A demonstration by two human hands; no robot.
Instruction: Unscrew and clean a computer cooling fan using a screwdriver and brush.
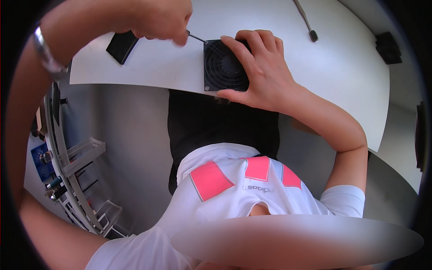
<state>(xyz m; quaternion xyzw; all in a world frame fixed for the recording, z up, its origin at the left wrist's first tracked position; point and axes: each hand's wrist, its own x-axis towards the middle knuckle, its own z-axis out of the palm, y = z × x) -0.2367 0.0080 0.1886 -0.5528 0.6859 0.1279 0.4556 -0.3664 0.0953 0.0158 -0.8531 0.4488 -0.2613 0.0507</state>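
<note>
A black square fan (227, 65) with a ringed grille lies flat near the table's front edge. My right hand (265, 67) spans it, with fingers on its far and right sides and the thumb at its near edge. My left hand (164, 20) is closed around a screwdriver, whose handle is mostly hidden in the fist. The thin metal shaft (197, 37) slants down to the right, and its tip meets the screw at the fan's far left corner. Another screw head (207, 88) shows at the near left corner.
On the white table (144, 74), a flat black rectangular object (122, 47) lies below my left wrist. A small brush (313, 35) with dark bristles lies at the far right. A black object (388, 48) sits at the right edge. A light-coloured rack (83, 157) stands at left.
</note>
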